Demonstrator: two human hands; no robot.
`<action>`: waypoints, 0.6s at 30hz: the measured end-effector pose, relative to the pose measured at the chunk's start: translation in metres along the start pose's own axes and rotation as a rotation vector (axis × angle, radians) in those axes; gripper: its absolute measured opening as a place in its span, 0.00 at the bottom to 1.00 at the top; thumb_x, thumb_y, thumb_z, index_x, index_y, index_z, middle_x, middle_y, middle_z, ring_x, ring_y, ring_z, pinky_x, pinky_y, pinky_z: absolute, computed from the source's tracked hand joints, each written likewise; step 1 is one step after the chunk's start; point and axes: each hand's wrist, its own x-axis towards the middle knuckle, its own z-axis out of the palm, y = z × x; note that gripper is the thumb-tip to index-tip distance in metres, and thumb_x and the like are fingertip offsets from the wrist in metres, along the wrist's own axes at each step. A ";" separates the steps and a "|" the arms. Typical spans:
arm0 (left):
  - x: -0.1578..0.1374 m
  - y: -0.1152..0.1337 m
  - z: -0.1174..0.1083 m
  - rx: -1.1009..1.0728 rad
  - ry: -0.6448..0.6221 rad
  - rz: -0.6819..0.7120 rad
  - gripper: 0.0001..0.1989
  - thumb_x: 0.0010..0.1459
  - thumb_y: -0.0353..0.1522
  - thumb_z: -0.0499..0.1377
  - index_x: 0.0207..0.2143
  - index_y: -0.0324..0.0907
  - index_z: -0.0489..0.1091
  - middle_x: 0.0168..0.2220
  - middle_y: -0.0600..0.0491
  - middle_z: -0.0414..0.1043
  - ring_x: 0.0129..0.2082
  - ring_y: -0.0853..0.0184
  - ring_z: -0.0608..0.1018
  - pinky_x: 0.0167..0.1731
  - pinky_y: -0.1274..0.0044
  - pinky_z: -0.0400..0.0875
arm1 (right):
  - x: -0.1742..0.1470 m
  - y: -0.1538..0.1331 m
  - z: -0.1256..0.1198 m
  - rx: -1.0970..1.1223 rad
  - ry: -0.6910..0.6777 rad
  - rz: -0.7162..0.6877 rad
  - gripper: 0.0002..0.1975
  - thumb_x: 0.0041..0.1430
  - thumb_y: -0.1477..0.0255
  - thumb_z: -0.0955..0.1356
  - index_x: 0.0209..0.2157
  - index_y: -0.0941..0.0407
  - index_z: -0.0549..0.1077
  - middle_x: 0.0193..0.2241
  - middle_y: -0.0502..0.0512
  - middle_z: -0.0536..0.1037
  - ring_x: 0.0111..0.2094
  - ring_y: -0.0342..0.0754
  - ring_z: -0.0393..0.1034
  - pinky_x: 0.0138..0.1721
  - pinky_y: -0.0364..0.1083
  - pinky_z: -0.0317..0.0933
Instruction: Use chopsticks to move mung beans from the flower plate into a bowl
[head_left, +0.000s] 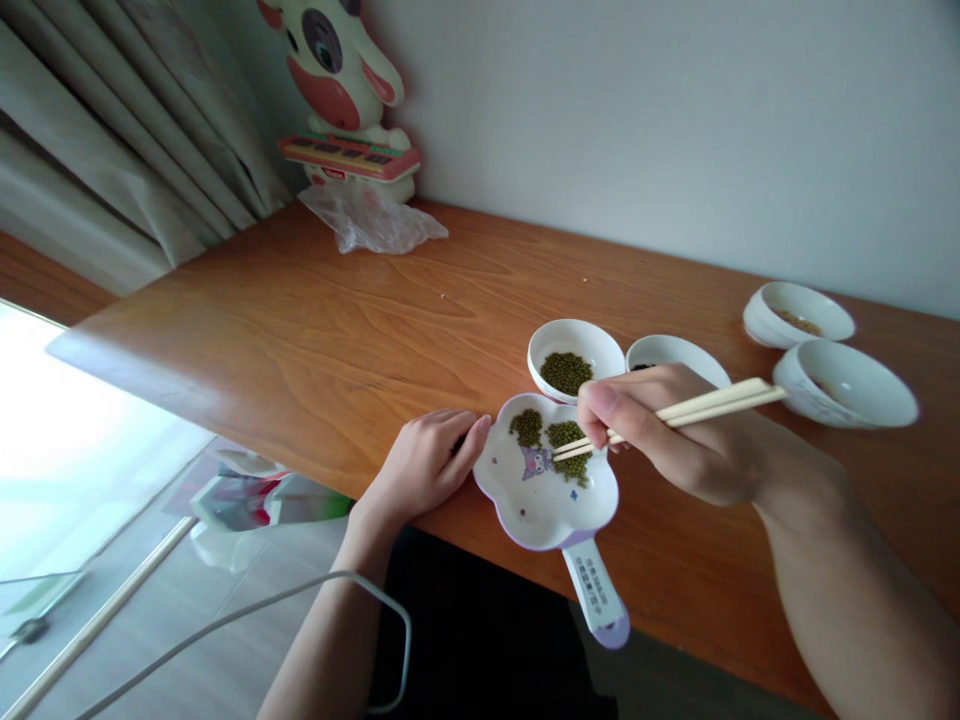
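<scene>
Light, blown out to white far left of the right hand (694,467), glares on that end of the table (360,330). Beyond the grip, the wall (637,130) is dim grey; below it, deep shadow. Floor items (270,500) to the lower left look blurred.

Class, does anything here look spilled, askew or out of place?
Two tiny pale specks lie on the brown wooden tabletop like stray crumbs, though too small to identify. A crumpled clear plastic bag looks discarded by the white cow toy. The white flower-shaped dish has its handle apparently jutting past the tabletop's edge, easily knocked.
</scene>
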 end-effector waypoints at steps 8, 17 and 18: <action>0.000 0.000 0.001 -0.007 0.013 0.007 0.21 0.77 0.39 0.46 0.29 0.43 0.60 0.27 0.55 0.66 0.27 0.69 0.69 0.31 0.74 0.61 | 0.003 -0.001 0.001 -0.022 -0.009 0.006 0.21 0.77 0.63 0.58 0.28 0.54 0.67 0.23 0.46 0.70 0.24 0.42 0.59 0.30 0.47 0.51; 0.001 0.000 0.000 -0.009 0.002 0.005 0.21 0.77 0.40 0.46 0.29 0.43 0.60 0.27 0.54 0.68 0.27 0.69 0.70 0.32 0.75 0.62 | 0.003 0.001 0.003 -0.023 -0.037 0.018 0.24 0.78 0.59 0.57 0.28 0.54 0.67 0.23 0.47 0.69 0.26 0.43 0.60 0.31 0.47 0.51; 0.001 0.000 0.000 -0.008 0.002 0.007 0.21 0.77 0.40 0.46 0.29 0.43 0.60 0.27 0.54 0.68 0.27 0.69 0.70 0.32 0.75 0.62 | 0.003 0.000 0.003 -0.030 -0.035 0.019 0.24 0.78 0.58 0.57 0.28 0.55 0.66 0.23 0.47 0.69 0.26 0.43 0.60 0.31 0.47 0.51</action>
